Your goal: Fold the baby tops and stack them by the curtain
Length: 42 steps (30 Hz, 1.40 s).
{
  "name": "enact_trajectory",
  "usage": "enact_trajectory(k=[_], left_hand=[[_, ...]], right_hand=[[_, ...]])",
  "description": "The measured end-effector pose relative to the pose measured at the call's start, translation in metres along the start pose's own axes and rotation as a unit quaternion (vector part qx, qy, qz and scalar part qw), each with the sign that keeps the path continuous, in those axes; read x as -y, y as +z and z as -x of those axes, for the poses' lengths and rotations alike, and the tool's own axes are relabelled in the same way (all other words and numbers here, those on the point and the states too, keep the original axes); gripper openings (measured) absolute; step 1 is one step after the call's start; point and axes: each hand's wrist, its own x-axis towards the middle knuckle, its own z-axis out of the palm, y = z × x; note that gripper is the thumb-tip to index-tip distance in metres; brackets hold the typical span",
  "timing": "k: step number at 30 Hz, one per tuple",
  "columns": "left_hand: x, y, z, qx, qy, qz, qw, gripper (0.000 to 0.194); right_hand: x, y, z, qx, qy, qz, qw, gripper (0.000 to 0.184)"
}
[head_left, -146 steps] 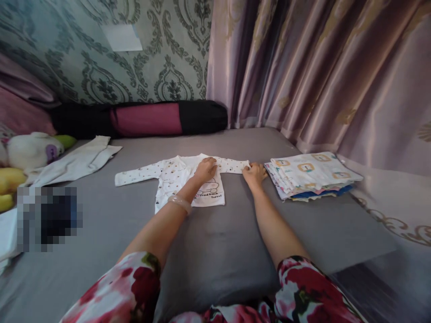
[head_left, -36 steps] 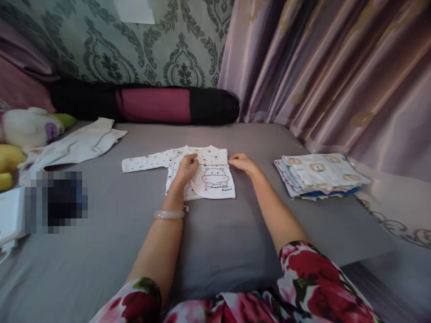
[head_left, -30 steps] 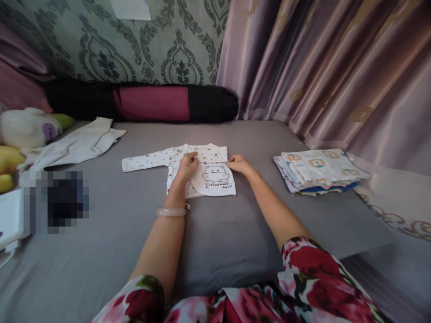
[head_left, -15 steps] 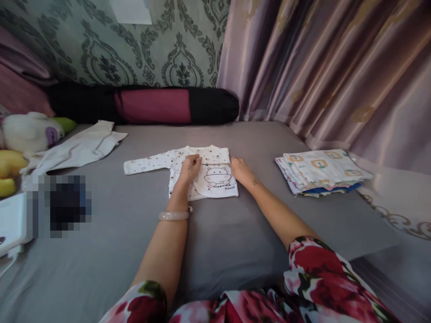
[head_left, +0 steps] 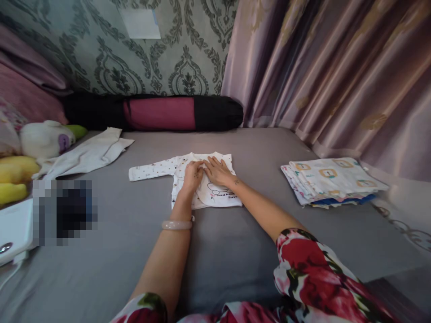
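Observation:
A small white baby shirt (head_left: 182,168) with a speckled print and a cartoon animal on its front lies flat on the bed. Its left sleeve is stretched out sideways, while the right one is folded across the chest. My left hand (head_left: 193,176) is closed on the shirt near the middle of the chest, its fingertips partly hidden. Flat on the folded sleeve rests my right hand (head_left: 218,172), fingers spread, covering part of the cartoon. The two hands touch or nearly touch at the fingertips.
A stack of folded baby clothes (head_left: 336,177) sits at the right. A loose white garment (head_left: 89,154), plush toys (head_left: 45,139) and a white device (head_left: 15,229) with a cable lie at the left. A long black and maroon bolster (head_left: 158,113) lines the wall beside curtains (head_left: 286,67).
My right hand has moved left from the shirt's right edge onto the chest and opened flat. My left hand stays at mid-chest. The view has tilted slightly upward.

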Motion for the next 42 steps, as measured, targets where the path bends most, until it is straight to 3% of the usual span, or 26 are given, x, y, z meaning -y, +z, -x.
enact_trajectory(k=[10,17,24,28,30,33,38,42], left_hand=[[-0.008,-0.002,0.007,0.041,-0.052,-0.176,0.982,0.044],[-0.014,-0.004,0.01,0.052,-0.067,-0.193,0.977,0.042],[-0.016,-0.006,0.011,0.068,-0.073,-0.2,0.975,0.043],[-0.017,-0.008,0.011,0.078,-0.073,-0.197,0.975,0.043],[-0.017,-0.01,0.01,0.085,-0.074,-0.189,0.975,0.043],[-0.017,-0.013,0.008,0.091,-0.077,-0.172,0.978,0.044],[-0.012,-0.018,0.003,0.076,-0.095,-0.124,0.985,0.045],[-0.008,-0.025,0.0,0.086,-0.138,-0.065,0.985,0.044]], right_hand=[[-0.021,0.002,0.003,-0.003,0.044,0.022,0.999,0.06],[-0.046,-0.006,0.01,-0.01,0.105,0.029,0.994,0.067],[-0.052,-0.004,0.014,-0.028,0.132,0.019,0.991,0.073],[-0.055,-0.008,0.009,0.005,0.131,0.019,0.991,0.072],[-0.054,-0.012,0.006,0.016,0.132,0.017,0.991,0.07],[-0.043,-0.014,0.004,-0.016,0.103,0.016,0.994,0.065],[-0.021,-0.003,0.007,-0.029,0.078,0.012,0.996,0.061],[-0.018,0.002,0.007,-0.017,0.083,0.019,0.996,0.062]])
